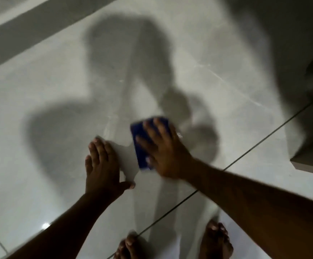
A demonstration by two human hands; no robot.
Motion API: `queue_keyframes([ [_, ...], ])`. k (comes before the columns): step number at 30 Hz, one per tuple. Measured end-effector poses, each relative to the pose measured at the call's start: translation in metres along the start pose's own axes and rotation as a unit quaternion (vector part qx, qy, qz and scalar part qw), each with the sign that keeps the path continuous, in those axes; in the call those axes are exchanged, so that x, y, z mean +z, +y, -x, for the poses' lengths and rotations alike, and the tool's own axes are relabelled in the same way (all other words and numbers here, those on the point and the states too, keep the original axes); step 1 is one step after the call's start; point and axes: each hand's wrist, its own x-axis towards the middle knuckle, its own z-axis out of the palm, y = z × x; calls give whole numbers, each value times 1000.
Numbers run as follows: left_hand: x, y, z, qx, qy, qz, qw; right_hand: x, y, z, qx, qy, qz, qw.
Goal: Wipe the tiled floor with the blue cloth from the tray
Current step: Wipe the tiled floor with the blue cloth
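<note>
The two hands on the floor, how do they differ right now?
The right hand presses flat on the blue cloth; the left hand lies flat on the bare tiled floor with nothing under it. The right hand reaches further from the person than the left and looks motion-blurred, while the left looks sharper. Both have their fingers spread, palm down.

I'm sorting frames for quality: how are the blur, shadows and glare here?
Head view: the right hand and blue cloth are motion-smeared; the left hand is sharper. Large soft shadows cross the tiled floor, with a small glare spot at lower left.
</note>
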Motion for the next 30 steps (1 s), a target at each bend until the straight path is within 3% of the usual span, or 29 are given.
queue_keyframes([
  [2, -1, 0, 3, 1, -4, -2, 1000, 2, 12, 75, -237, -101, 36, 966],
  [4, -2, 1, 3, 2, -1, -6, 1000, -11, 80, 97, -330, -102, 78, 935],
  [5, -1, 1, 3, -1, -1, -6, 1000, -19, 110, 87, -294, -76, 95, 948],
  [6, -2, 2, 2, -2, -1, -7, 1000, -28, 132, 64, -202, -37, 99, 974],
  [7, -1, 2, 1, -5, -3, -10, 1000, -35, 141, 34, -54, 3, 86, 995],
  [9, -2, 5, 1, -7, -6, -15, 1000, -42, 110, -29, 226, 45, 6, 973],
  [10, -2, 5, 1, -9, -6, -17, 1000, -40, 79, -47, 278, 54, -24, 959],
  [11, -3, 5, 2, -10, -5, -20, 1000, -34, 46, -52, 244, 68, -38, 967],
  [13, -5, 6, 1, -7, -1, -23, 1000, -12, 2, -12, 21, 23, -18, 999],
  [15, -7, 6, 4, -7, -8, -22, 1000, -8, 12, 58, -205, -74, 11, 976],
  [17, -7, 7, 4, -5, -6, -27, 1000, -17, 77, 90, -294, -96, 43, 950],
  [18, -7, 7, 3, -6, -6, -27, 1000, -22, 112, 89, -255, -76, 49, 963],
  [19, -7, 8, 2, -9, -8, -27, 1000, -26, 142, 78, -153, -46, 44, 986],
  [20, -7, 8, 1, -13, -9, -27, 1000, -32, 160, 56, 5, -12, 27, 1000],
  [21, -6, 9, 1, -16, -10, -26, 999, -38, 162, 27, 190, 33, 1, 981],
  [22, -6, 10, 0, -17, -11, -26, 999, -42, 150, -6, 337, 68, -36, 938],
  [23, -6, 11, 1, -19, -11, -26, 999, -46, 126, -38, 402, 76, -68, 910],
  [24, -6, 11, 1, -21, -10, -25, 999, -45, 98, -64, 383, 78, -77, 917],
  [27, -7, 9, 2, -20, -2, -22, 1000, -24, 23, -58, 109, 57, -42, 992],
  [30, -8, 6, 4, -17, -3, -16, 1000, -10, 25, 51, -163, -62, 8, 985],
])
